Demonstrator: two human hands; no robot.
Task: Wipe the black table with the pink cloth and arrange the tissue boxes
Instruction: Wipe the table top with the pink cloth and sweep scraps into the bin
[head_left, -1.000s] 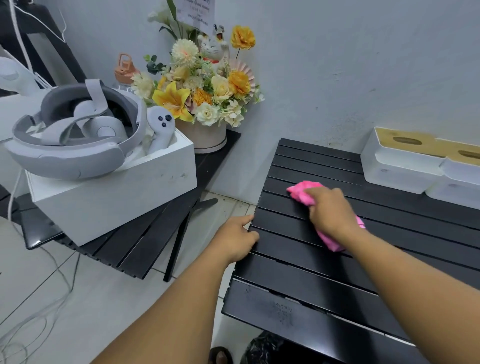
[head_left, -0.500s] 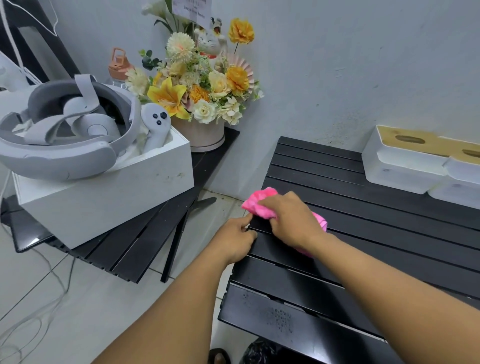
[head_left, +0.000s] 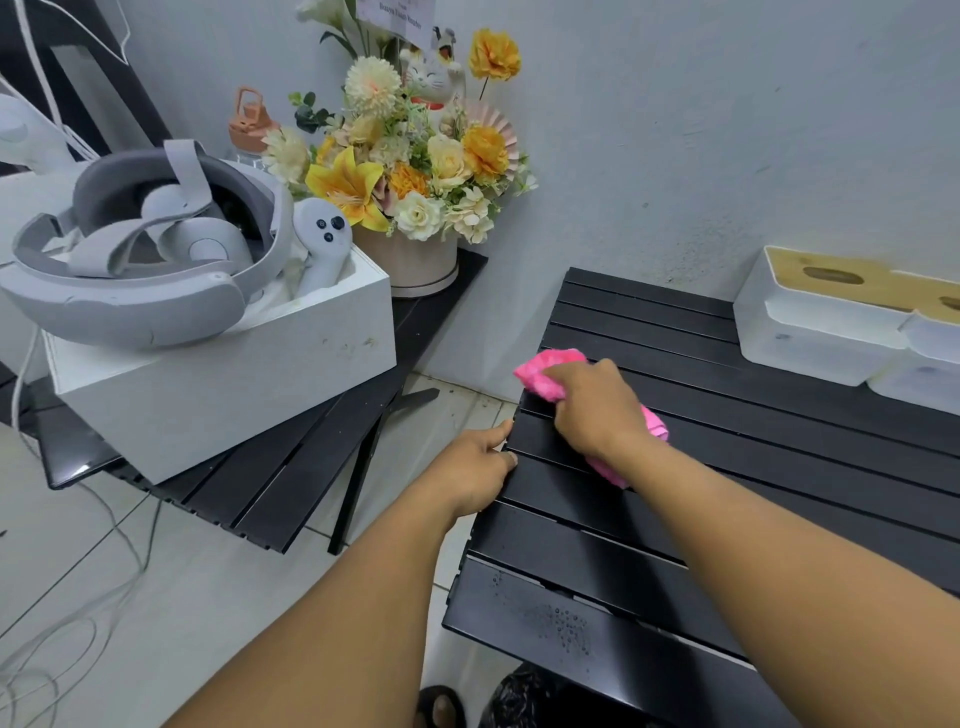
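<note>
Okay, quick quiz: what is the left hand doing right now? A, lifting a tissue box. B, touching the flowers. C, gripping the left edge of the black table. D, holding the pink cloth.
C: the left hand is curled over the left edge of the black table, while the right hand presses the pink cloth onto the slats.
</note>
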